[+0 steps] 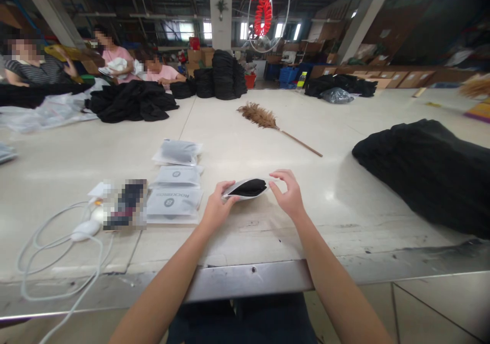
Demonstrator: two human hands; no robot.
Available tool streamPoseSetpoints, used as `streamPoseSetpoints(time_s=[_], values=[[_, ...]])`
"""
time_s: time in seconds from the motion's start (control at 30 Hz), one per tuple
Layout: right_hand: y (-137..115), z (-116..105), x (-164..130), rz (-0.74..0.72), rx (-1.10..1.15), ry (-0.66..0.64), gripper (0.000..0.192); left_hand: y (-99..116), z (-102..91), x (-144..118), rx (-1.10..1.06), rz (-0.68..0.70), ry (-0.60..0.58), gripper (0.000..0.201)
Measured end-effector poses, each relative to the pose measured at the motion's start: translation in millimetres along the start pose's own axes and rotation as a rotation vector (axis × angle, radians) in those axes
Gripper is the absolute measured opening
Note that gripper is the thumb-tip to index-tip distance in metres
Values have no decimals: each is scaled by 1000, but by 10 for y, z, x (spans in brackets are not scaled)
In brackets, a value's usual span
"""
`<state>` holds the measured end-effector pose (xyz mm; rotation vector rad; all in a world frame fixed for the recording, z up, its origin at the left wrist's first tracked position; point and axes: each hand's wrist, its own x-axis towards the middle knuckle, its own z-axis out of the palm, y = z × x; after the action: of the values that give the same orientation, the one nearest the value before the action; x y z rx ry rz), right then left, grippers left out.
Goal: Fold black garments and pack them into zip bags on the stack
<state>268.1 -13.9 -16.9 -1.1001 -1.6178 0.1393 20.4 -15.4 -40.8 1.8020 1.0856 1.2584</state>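
Between my hands is a frosted plastic zip bag [250,196], its mouth gaping toward me with folded black fabric [248,187] inside. My left hand [220,203] pinches the bag's left corner, thumb below and fingers above. At the opposite corner, my right hand [288,193] grips the edge between thumb and fingers. Just left of my hands lie three filled frosted bags in a column: a near one [174,204] with printed lettering, a middle one [178,175] and a far one [178,152].
A feather duster [264,117] lies beyond my hands. To the right is a large black fabric heap [429,175]. A phone-like object [126,204] and a white cable [28,262] lie on the left. Several people sit across the table [218,129] near black fabric piles [132,100].
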Motion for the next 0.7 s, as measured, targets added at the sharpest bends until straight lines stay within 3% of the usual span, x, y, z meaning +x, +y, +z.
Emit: streamPoseSetpoints(time_s=[0.07, 0.23, 0.4, 0.5, 0.7], values=[[-109, 22, -13, -89, -96, -14, 11, 9, -4, -5, 51, 12, -48, 33], [-315, 124, -82, -290, -372, -248, 7, 10, -4, -11, 122, 36, -114, 34], [-398, 196, -147, -328, -542, -211, 10, 18, -17, -11, 169, 74, -149, 38], [-433, 202, -153, -344, -558, -316, 10, -6, -11, -16, 187, 85, -173, 43], [-412, 166, -139, -258, -650, -484, 52, -83, 15, -32, 234, 125, -205, 56]])
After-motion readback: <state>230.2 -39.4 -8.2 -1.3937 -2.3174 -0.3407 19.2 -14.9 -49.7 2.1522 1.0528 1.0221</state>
